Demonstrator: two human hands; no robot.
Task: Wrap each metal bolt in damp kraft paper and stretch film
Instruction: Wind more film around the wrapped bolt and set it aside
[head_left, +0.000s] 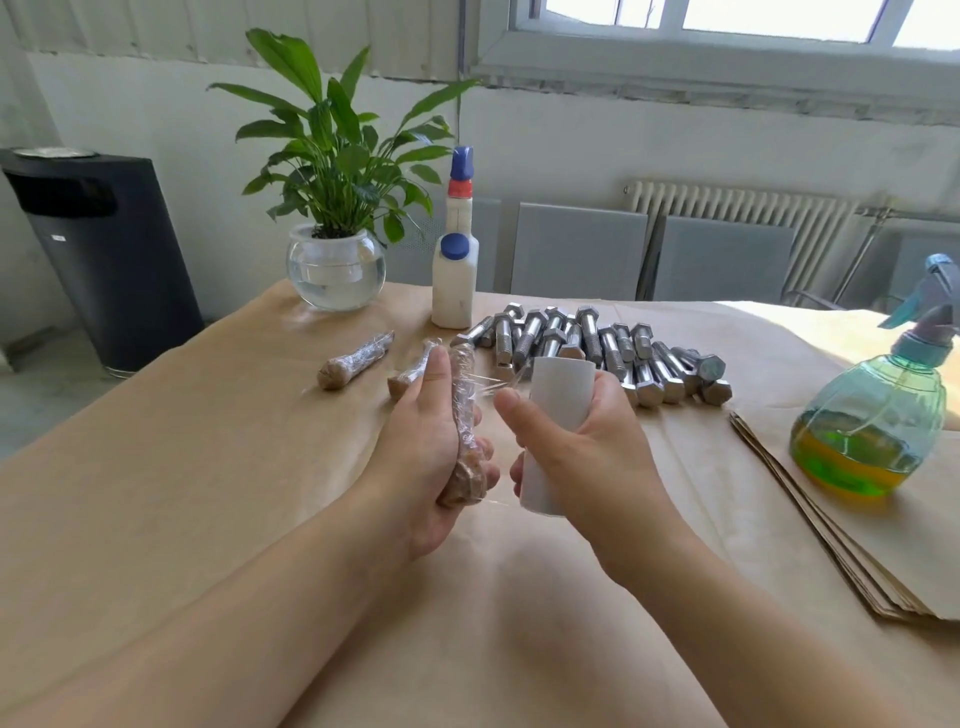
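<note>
A table (182, 467) covered in tan kraft paper fills the lower view, set against a pale wall below a window (727, 21), with a ribbed radiator (737, 213) and grey chair backs (579, 249) behind its far edge and a black bin (98, 249) on the floor to the left. Over the middle of the table, the left hand (426, 457) has its fingers curled round a paper-wrapped bolt (465, 426), partly sheathed in clear film, held nearly upright. The right hand (576, 441) grips a white stretch film roll (556, 431) just beside it, a strand of film stretched between the two. Two finished wrapped bolts (356, 359) lie behind the left hand (one mostly hidden by it). A heap of bare metal bolts (613, 353) sits further back, near a white bottle (453, 270) and a potted plant (335, 208) in a glass bowl. To the right stand a green spray bottle (872, 415) and a stack of kraft sheets (810, 525).
</note>
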